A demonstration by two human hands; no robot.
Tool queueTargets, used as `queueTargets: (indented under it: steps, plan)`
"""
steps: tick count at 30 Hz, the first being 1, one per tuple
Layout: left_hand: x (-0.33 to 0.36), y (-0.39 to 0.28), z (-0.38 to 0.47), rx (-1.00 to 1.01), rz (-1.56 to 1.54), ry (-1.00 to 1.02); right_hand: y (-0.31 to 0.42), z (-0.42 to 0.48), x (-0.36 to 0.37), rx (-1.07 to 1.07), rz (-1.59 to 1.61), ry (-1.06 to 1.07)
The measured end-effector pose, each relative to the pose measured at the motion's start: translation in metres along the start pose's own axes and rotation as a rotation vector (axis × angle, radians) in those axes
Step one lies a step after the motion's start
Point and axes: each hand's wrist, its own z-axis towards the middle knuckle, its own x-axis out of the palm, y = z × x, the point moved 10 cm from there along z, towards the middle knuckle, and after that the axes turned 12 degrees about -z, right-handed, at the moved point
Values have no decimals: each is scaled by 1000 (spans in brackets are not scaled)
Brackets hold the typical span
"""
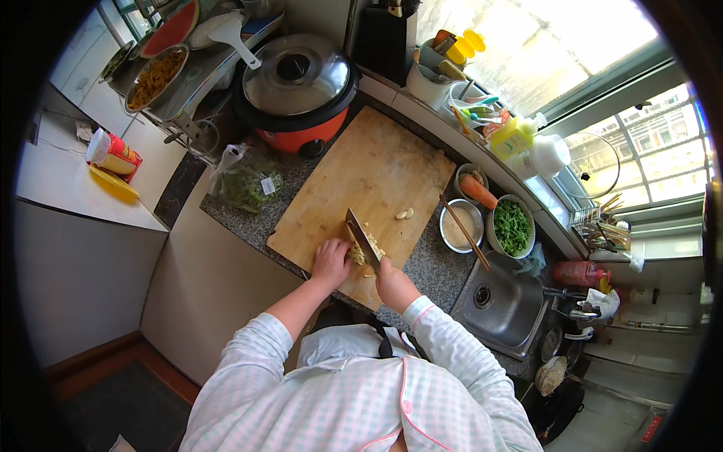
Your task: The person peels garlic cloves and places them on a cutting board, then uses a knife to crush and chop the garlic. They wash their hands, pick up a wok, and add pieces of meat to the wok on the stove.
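My right hand (395, 285) grips the handle of a cleaver (364, 242), whose blade stands on edge on a wooden cutting board (361, 164). Chopped garlic (358, 254) lies on both sides of the blade near the board's front edge. Just left of the blade, my left hand (332, 263) rests on the board, its fingertips close to the garlic. Whether those fingers hold anything is hidden from above. A few whole garlic cloves (404, 214) lie farther right on the board.
Right of the board stand a metal bowl (462, 226) with chopsticks (466, 231) across it, a carrot (478, 191), a bowl of chopped greens (511, 226) and a sink (502, 305). An orange electric cooker (296, 93) and bagged greens (247, 179) border the left side.
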Motion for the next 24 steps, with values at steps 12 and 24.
queueTargets:
  steps: [12,24]
  plan:
    - [6,1,2,-30,54,21,-4,17,30,78,56,-63]
    - [-32,26,-7,-74,-262,-75,0,7,53,41,305,-100]
